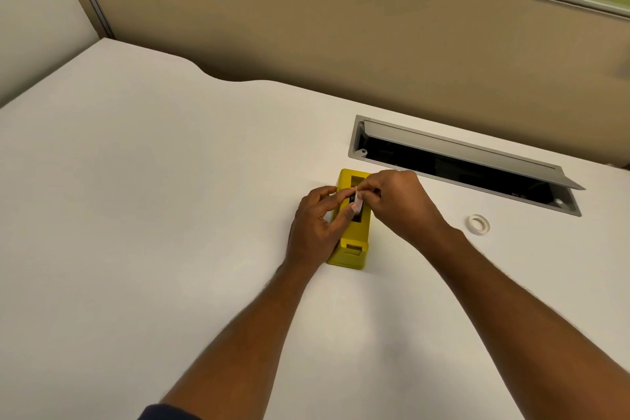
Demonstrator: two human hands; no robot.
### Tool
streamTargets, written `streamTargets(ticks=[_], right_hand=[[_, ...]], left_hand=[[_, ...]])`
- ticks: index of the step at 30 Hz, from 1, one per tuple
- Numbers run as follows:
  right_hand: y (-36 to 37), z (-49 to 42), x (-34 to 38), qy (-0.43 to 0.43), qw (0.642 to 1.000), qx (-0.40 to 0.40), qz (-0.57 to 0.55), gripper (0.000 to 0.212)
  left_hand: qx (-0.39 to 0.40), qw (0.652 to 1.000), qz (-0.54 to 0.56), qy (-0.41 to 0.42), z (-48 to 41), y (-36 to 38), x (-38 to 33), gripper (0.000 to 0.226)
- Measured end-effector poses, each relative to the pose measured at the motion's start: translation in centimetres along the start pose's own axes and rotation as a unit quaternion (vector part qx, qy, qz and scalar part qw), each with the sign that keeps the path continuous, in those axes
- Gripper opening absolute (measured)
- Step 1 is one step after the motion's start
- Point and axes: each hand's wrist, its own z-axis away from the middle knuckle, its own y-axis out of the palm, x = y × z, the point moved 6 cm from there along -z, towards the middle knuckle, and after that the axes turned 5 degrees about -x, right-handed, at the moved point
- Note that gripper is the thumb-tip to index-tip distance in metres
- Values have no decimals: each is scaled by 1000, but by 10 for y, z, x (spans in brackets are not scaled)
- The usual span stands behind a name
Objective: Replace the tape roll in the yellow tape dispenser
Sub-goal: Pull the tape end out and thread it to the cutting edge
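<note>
The yellow tape dispenser (351,242) stands on the white desk, its cutter end toward me. A pale tape roll (358,200) sits on edge in the dispenser's top slot, mostly hidden by fingers. My left hand (315,227) lies against the dispenser's left side, thumb and fingertips on the roll. My right hand (399,203) reaches over from the right and pinches the top of the same roll. A second, nearly used-up white tape roll (478,224) lies flat on the desk to the right, apart from both hands.
An open cable hatch (460,164) with a raised grey lid is cut into the desk just behind the dispenser. A beige partition wall (306,27) runs along the desk's far edge. White desk surface (153,198) spreads to the left and front.
</note>
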Motion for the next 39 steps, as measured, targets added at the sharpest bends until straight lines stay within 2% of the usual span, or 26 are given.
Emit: streamTargets(ticks=[9, 15, 20, 34, 39], right_hand=[[4, 4, -7, 24, 998, -17, -47, 15], [4, 5, -7, 25, 998, -9, -57, 19], [3, 4, -5, 17, 998, -1, -60, 18], [2, 0, -3, -7, 999, 19, -36, 12], [2, -4, -2, 4, 999, 23, -30, 16]], left_hand=[[14, 1000, -1, 0, 0, 2, 1, 46], [72, 992, -86, 56, 3, 12, 0, 56], [53, 993, -84, 58, 2, 11, 0, 49], [47, 996, -55, 45, -1, 9, 0, 48], [45, 997, -48, 41, 0, 8, 0, 47]])
